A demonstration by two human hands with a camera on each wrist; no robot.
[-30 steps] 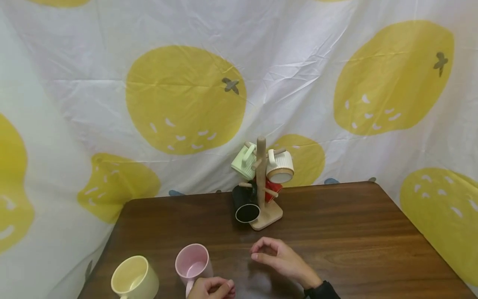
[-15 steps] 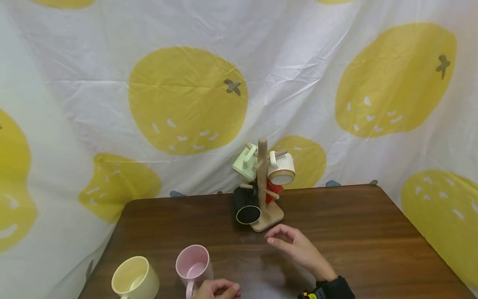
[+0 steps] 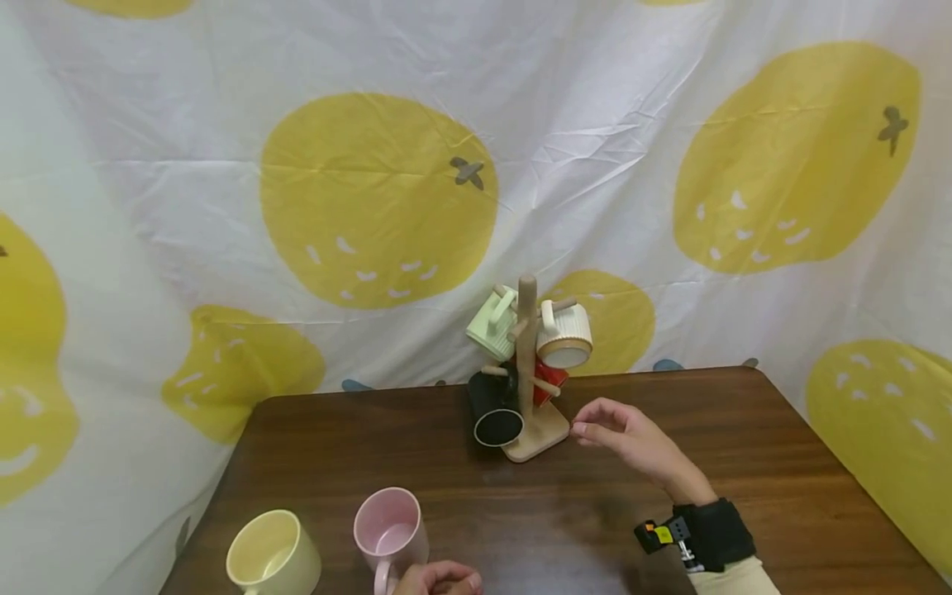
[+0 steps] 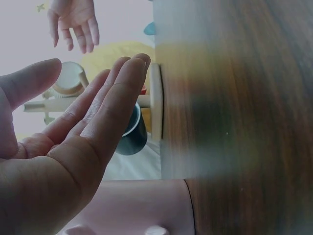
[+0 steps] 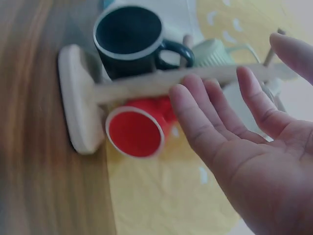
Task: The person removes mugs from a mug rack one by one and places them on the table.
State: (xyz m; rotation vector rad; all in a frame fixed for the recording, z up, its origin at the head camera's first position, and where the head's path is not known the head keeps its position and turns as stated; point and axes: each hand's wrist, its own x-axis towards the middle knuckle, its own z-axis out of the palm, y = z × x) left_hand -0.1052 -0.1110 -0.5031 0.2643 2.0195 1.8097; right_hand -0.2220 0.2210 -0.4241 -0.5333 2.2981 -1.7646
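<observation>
My left hand (image 3: 440, 578) is beside the pink mug (image 3: 390, 529), its fingers extended and holding nothing in the left wrist view. That mug stands upright on the table, handle toward me. Farther up on the right, my right hand (image 3: 643, 450) hovers near the base of a wooden mug rack (image 3: 526, 355). In the right wrist view its loosely bent fingers (image 5: 188, 115) hold nothing. On the rack hang a black mug (image 3: 494, 413), a red mug (image 5: 134, 132), a pale green mug (image 3: 492, 324) and a white ribbed mug (image 3: 564, 335).
A pale yellow mug (image 3: 275, 554) stands upright at the table's front left. The dark wooden table (image 3: 744, 463) ends at a white curtain (image 3: 580, 124) printed with yellow lemons, which hangs behind and around it.
My right hand has moved away from me and to the right, toward the right side of the rack's base. The left hand has shifted slightly right and lower. The mugs stay in place.
</observation>
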